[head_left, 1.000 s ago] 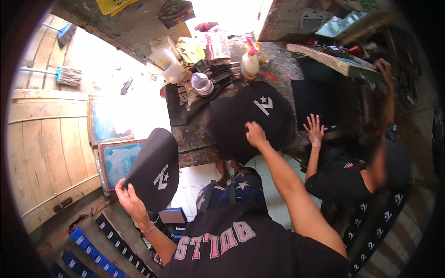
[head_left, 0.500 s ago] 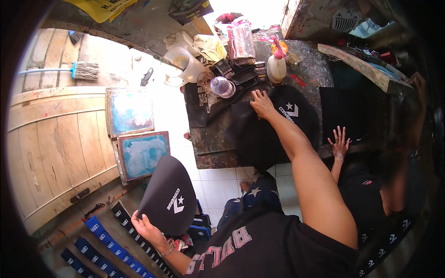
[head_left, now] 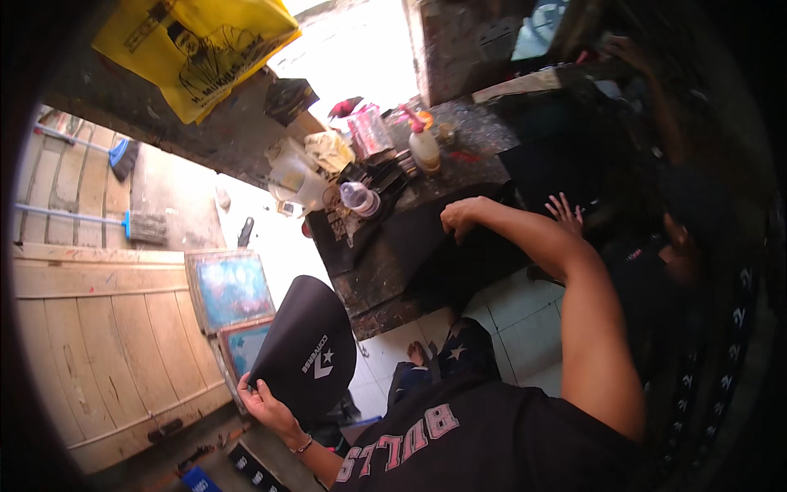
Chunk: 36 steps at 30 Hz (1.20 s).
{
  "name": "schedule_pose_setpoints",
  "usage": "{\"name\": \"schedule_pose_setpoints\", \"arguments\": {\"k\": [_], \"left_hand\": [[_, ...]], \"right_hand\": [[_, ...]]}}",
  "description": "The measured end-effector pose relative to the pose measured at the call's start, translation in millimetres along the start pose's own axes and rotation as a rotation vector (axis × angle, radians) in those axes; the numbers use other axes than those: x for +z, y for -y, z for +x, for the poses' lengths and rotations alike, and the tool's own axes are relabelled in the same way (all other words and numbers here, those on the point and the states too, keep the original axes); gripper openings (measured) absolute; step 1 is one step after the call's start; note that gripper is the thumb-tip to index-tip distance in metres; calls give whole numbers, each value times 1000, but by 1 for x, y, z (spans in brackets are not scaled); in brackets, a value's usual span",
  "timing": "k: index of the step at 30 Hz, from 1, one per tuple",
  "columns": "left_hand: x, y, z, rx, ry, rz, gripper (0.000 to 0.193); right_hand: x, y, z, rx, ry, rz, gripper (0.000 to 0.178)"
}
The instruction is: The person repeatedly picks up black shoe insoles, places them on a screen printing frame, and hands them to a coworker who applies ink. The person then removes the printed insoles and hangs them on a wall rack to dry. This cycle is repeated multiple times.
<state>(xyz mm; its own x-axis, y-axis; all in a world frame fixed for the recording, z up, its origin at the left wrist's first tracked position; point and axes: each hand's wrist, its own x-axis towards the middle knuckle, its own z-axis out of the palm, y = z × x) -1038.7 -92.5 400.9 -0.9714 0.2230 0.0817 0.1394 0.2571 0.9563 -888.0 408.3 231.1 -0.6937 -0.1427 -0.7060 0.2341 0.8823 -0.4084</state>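
Observation:
My left hand [head_left: 269, 407] grips the lower left edge of a black sheet [head_left: 307, 336] with a white star-and-chevron print. That sheet hangs curved, clear of the table, on the left side. My right hand [head_left: 463, 216] reaches out over the dark work table [head_left: 369, 307], its fingers curled closed at a second black sheet [head_left: 459, 254], which is bent over the near edge. No print shows on this second sheet now, and my right forearm covers part of it. The fingertips' grip there is partly hidden.
Another person's hand [head_left: 566, 215] lies by a further black sheet [head_left: 533, 176] at the right. A pump bottle [head_left: 425, 150], a clear plastic bottle [head_left: 359, 199] and a white tub [head_left: 299, 182] crowd the table's far side. Framed screens [head_left: 232, 287] lean at the left.
The view has turned, showing more of the yellow bag. My right hand has gone from spread fingers to curled ones, and the print beneath it is out of sight. My left hand keeps its sheet.

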Motion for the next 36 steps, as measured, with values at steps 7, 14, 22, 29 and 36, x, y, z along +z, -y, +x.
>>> {"name": "schedule_pose_setpoints", "arguments": {"k": [7, 14, 22, 29, 36], "left_hand": [[10, 16, 38, 103, 391, -121, 23], [38, -3, 18, 315, 752, -24, 26], [103, -20, -99, 982, 1006, 190, 18], [164, -48, -301, 1001, 1435, 50, 20], [126, -51, -549, 1018, 1792, -280, 21]], "right_hand": [[115, 81, -129, -9, -568, 294, 37], [292, 271, -252, 674, -1280, 852, 28], [443, 456, -334, 1228, -1745, 856, 71], [591, 594, -419, 1648, -1647, 793, 40], [729, 744, -497, 2086, -1641, 975, 44]]}}
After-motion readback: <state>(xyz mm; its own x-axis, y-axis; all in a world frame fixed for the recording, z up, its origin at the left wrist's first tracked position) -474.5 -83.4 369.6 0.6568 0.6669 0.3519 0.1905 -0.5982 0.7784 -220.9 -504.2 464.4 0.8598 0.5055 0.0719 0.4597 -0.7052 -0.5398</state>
